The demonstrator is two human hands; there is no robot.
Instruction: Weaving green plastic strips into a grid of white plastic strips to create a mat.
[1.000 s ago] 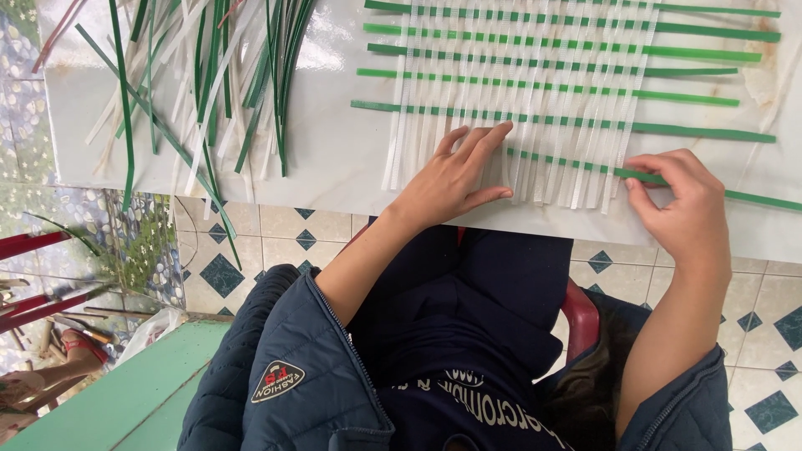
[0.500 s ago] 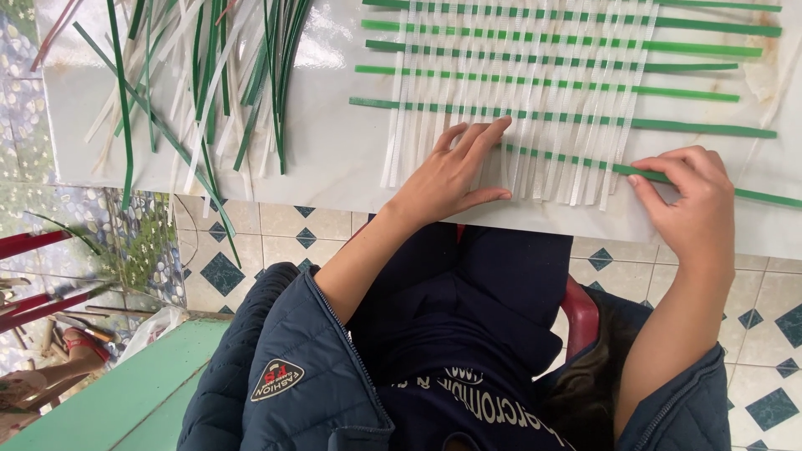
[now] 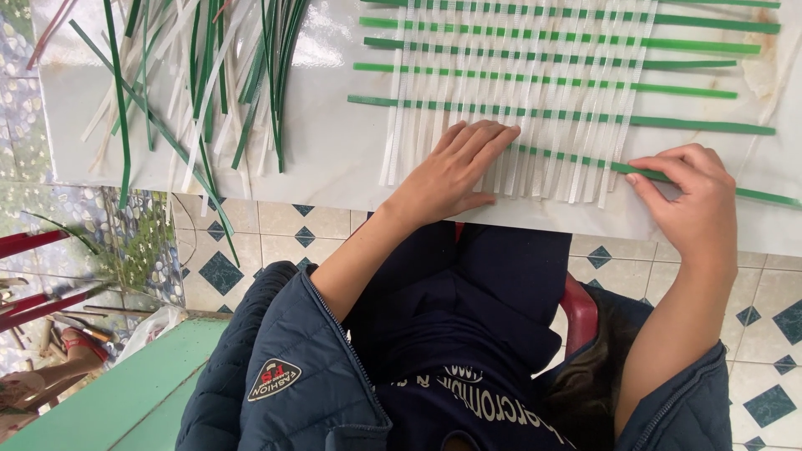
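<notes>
The left hand (image 3: 455, 171) is laid flat and open, fingers spread, on the near edge of a woven mat (image 3: 535, 92) of white and green plastic strips. The right hand (image 3: 693, 205) is curled at the mat's right side, its fingertips pinched on the nearest green strip (image 3: 585, 161). The mat lies on a glossy white counter (image 3: 334, 159). A loose pile of strips (image 3: 200, 75) is spread at the far left.
</notes>
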